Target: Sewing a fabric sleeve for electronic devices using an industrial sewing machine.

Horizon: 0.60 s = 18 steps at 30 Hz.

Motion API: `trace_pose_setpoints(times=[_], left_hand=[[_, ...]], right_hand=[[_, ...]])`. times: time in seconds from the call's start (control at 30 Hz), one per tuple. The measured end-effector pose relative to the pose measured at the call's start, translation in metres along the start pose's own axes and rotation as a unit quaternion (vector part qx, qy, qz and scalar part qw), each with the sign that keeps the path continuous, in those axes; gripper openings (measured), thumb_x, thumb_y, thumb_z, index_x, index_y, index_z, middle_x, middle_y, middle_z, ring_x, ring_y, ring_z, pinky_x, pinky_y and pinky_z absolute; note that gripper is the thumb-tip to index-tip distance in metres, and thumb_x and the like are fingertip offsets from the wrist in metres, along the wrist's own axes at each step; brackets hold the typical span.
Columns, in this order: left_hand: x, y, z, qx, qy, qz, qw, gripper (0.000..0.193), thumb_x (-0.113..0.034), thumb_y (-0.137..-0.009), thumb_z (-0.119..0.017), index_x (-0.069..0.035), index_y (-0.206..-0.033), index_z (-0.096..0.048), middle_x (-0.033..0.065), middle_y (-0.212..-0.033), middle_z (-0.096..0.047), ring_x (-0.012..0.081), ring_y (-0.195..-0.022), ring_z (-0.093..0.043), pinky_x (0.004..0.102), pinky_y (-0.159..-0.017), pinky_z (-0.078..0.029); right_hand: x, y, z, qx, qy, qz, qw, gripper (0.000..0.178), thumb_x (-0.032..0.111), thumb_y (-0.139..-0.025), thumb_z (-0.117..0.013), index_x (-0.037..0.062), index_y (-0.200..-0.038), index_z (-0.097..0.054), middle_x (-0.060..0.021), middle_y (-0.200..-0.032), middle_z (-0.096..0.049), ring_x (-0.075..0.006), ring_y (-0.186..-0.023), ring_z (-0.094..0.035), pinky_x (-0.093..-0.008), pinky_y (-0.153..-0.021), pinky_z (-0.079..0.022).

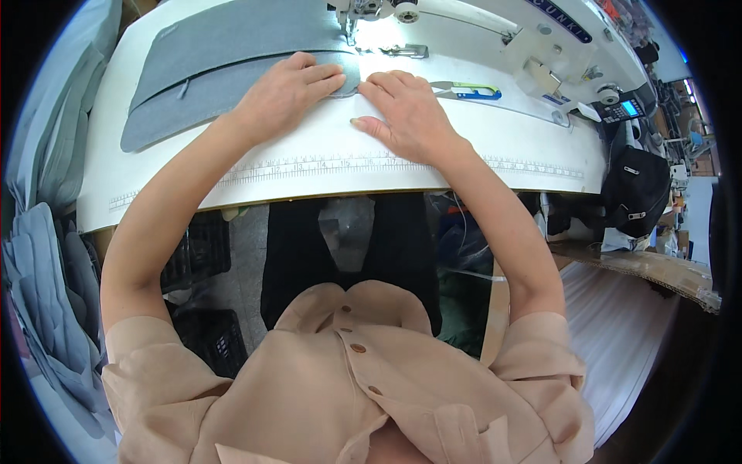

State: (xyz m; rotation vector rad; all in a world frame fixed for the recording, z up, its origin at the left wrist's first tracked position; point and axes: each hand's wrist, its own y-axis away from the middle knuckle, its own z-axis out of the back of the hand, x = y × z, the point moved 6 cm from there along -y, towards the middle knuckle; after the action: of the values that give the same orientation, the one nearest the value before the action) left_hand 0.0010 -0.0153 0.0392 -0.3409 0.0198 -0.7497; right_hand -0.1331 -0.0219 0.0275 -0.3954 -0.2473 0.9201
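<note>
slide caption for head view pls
Left hand on grey fabric, right hand at its edge, before a sewing machine.

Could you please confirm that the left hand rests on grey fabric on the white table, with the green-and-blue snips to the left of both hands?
Not quite: the head view shows the green-and-blue snips to the right of both the left hand and the right hand. The left hand does rest on grey fabric on the white table.

The white tabletop (510, 133) carries a grey fabric piece (232, 46) at its left, a sewing machine (558, 58), and blue-and-green thread snips (481, 96); a ruler strip (348, 165) runs along its near edge.
</note>
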Motion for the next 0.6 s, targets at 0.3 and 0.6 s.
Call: trace_pose_setpoints(times=[0.3,0.6], left_hand=[[-0.014,-0.006,-0.001,0.002,-0.122,-0.081,0.989,0.035,-0.011,-0.072,-0.059,-0.006,-0.106,-0.057,0.0007,-0.105,-0.056,0.0160,-0.090,-0.047,0.0254,-0.084,-0.040],[-0.016,-0.007,0.001,0.001,-0.146,-0.066,0.987,0.037,-0.010,-0.071,-0.060,-0.005,-0.108,-0.056,0.0018,-0.111,-0.053,0.0165,-0.095,-0.046,0.0267,-0.086,-0.040]], right_hand=[[-0.007,-0.003,-0.005,0.036,0.060,-0.044,0.997,0.045,0.048,-0.082,-0.046,0.0108,-0.105,-0.056,-0.0089,-0.104,-0.053,-0.0236,-0.100,-0.046,-0.0427,-0.081,-0.035],[-0.010,-0.003,-0.003,0.035,0.005,-0.048,0.998,0.045,0.048,-0.082,-0.047,0.0165,-0.112,-0.055,-0.0153,-0.109,-0.049,-0.0267,-0.106,-0.041,-0.0406,-0.088,-0.030]])
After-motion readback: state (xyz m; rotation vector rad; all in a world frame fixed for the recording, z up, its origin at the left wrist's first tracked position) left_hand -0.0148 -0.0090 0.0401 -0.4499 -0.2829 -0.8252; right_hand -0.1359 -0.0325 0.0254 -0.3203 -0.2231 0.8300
